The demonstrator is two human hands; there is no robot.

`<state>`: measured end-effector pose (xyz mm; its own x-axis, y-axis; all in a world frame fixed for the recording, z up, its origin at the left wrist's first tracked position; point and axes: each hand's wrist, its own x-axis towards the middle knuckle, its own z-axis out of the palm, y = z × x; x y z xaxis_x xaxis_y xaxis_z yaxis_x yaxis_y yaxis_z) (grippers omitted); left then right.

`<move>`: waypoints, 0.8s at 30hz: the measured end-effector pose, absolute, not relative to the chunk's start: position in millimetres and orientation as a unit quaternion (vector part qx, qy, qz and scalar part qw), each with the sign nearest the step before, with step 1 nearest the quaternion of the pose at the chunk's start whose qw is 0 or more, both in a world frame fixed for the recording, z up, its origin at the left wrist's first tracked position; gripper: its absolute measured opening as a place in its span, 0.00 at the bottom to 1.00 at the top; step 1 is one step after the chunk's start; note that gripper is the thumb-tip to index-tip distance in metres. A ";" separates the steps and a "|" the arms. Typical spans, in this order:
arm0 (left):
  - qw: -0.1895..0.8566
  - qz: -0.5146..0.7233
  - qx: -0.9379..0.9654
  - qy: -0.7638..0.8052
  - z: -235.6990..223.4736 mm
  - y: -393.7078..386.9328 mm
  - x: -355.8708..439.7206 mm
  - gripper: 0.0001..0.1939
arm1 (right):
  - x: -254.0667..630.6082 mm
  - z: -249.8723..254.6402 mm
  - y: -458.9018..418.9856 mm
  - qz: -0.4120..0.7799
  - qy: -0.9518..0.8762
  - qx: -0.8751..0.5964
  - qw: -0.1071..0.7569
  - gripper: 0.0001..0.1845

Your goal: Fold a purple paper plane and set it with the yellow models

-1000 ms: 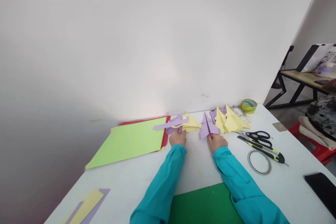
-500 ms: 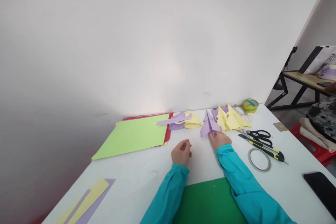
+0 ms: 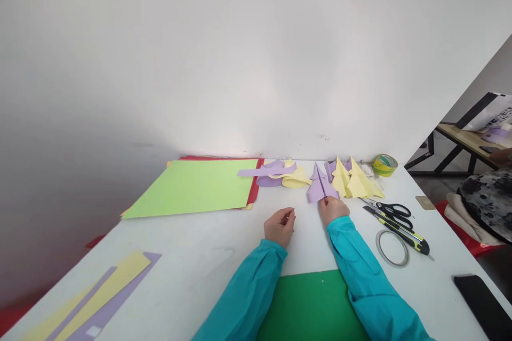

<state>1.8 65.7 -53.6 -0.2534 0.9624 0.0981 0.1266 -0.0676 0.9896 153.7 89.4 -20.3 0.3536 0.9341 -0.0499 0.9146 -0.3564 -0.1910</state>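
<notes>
My right hand (image 3: 333, 209) pinches the tail of a purple paper plane (image 3: 319, 186), whose nose points toward the wall. The plane sits near the back of the white table. Just right of it are yellow paper planes (image 3: 358, 184), with more purple folded paper partly hidden behind them. To the left of the plane, my left hand (image 3: 280, 227) is closed above the bare tabletop, fingertips drawn together, with nothing visible in it. Looped purple and yellow paper strips (image 3: 295, 178) rest further back. A green cutting mat (image 3: 314, 309) lies between my forearms.
Stacked coloured sheets (image 3: 196, 186) lie at the back left, cut paper strips (image 3: 108, 293) at the front left. Scissors (image 3: 396, 211), a utility knife (image 3: 404, 234), tape rolls (image 3: 392, 248) and a black phone-like object (image 3: 482, 303) are on the right. Another person (image 3: 490, 197) sits beyond the table.
The camera view has shifted slightly, so the tabletop things appear displaced. My right hand still pinches the purple plane's tail, and my left hand stays closed near it.
</notes>
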 end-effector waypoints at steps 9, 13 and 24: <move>0.369 0.548 0.513 0.548 -56.8 66.4 0.1 0.12 | 149.5 -20.8 94.5 0.080 -0.550 -0.828 0.069 0.14; 0.362 0.549 0.519 0.546 -57.1 66.1 0.1 0.13 | 150.8 -22.6 94.4 0.080 -0.555 -0.825 0.075 0.14; 0.350 0.549 0.525 0.548 -59.8 67.5 -1.4 0.14 | 151.0 -27.6 93.1 0.062 -0.560 -0.821 0.088 0.14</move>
